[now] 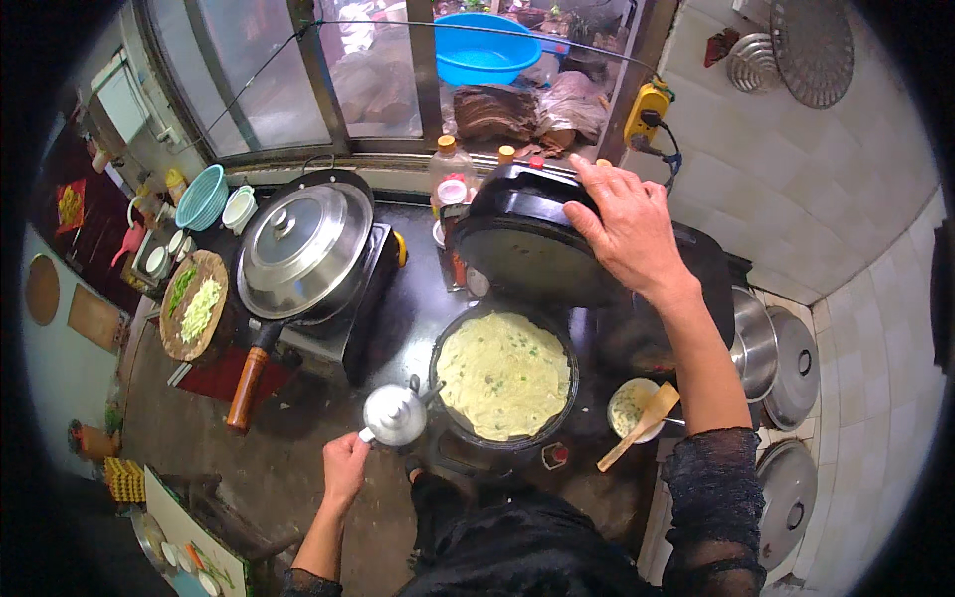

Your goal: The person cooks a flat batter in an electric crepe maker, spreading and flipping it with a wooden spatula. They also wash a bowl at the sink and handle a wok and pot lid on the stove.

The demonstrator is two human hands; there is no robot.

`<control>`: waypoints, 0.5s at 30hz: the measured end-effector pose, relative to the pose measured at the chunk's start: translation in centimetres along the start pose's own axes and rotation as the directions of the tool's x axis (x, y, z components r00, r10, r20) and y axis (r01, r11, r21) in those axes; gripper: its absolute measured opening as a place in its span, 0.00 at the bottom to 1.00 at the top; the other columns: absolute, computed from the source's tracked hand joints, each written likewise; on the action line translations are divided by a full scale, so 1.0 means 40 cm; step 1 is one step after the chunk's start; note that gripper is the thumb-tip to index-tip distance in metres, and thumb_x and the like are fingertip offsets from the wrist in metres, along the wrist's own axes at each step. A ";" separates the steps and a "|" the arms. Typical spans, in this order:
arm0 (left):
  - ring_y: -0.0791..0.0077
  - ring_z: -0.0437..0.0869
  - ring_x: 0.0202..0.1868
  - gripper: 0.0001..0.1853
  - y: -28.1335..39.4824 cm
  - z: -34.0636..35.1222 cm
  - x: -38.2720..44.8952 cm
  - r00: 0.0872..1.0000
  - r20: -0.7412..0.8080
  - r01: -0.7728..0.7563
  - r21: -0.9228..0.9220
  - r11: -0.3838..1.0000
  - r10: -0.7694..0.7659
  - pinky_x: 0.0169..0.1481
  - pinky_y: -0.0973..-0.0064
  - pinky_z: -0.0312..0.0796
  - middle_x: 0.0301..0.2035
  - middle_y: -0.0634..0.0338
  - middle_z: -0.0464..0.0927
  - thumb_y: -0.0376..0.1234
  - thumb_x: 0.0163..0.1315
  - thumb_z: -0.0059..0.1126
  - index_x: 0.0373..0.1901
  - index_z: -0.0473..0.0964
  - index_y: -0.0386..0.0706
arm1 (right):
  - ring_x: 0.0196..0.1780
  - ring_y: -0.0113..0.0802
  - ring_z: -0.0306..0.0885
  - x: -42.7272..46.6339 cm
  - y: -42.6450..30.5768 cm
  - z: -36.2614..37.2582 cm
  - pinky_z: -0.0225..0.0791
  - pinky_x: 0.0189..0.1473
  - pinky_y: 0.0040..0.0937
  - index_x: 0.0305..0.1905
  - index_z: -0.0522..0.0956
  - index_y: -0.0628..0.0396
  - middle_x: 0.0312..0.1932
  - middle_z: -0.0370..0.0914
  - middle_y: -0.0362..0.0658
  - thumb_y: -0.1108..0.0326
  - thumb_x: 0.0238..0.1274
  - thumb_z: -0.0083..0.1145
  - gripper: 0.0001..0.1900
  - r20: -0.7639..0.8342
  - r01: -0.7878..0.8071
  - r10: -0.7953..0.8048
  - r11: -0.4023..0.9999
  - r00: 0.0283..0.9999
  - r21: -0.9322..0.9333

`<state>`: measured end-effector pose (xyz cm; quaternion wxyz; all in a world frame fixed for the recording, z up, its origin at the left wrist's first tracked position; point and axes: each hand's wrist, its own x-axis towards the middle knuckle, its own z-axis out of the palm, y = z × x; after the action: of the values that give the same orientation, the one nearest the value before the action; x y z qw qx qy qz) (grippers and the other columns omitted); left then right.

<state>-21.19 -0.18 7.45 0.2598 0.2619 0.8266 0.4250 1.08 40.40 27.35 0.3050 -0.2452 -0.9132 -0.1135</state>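
My left hand (346,466) grips the handle of a small metal oil pot (394,415), whose thin spout points right over the rim of an electric griddle (573,388). On the griddle plate lies a round, pale yellow pancake (501,373) flecked with green. My right hand (625,216) rests on the top edge of the griddle's raised black lid (522,205), thumb and fingers spread over it. To the right, a wooden spatula (643,424) lies across a white bowl (625,407) of pale batter with green bits.
At the left, a wok (343,179) with a domed metal lid (302,250) sits on a stove, its wooden handle (246,392) pointing towards me. Beyond it is a cutting board (170,332) with chopped vegetables. Bottles (450,168) stand behind the griddle; metal pots (752,351) are at the right wall.
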 end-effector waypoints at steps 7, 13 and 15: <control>0.82 0.63 0.21 0.20 0.047 -0.003 -0.087 0.992 0.119 0.031 0.094 0.995 -0.042 0.24 0.70 0.60 0.13 0.60 0.62 0.37 0.64 0.57 0.18 0.69 0.33 | 0.63 0.40 0.72 0.001 0.006 0.014 0.60 0.60 0.48 0.70 0.69 0.50 0.58 0.77 0.44 0.45 0.73 0.48 0.29 -0.010 -0.018 0.018 0.999 1.000 0.032; 0.78 0.62 0.20 0.19 -0.044 0.009 -0.084 0.995 0.082 -0.074 0.143 0.987 0.063 0.25 0.68 0.59 0.16 0.54 0.60 0.38 0.65 0.57 0.21 0.69 0.32 | 0.63 0.41 0.72 -0.004 -0.007 0.015 0.61 0.60 0.47 0.69 0.70 0.51 0.58 0.77 0.46 0.45 0.73 0.48 0.29 -0.006 -0.016 0.016 0.999 1.000 0.048; 0.74 0.62 0.19 0.20 -0.049 0.011 -0.082 0.994 0.082 -0.086 0.179 0.980 0.073 0.25 0.66 0.61 0.16 0.47 0.61 0.39 0.65 0.57 0.22 0.72 0.31 | 0.62 0.42 0.72 -0.008 -0.006 0.015 0.61 0.60 0.47 0.68 0.70 0.51 0.57 0.77 0.46 0.45 0.73 0.48 0.28 -0.018 -0.004 0.005 0.999 1.000 0.034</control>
<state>-18.92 -3.05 6.25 0.2485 0.3333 0.8406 0.3472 0.90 40.30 26.67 0.3176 -0.2409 -0.9117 -0.0997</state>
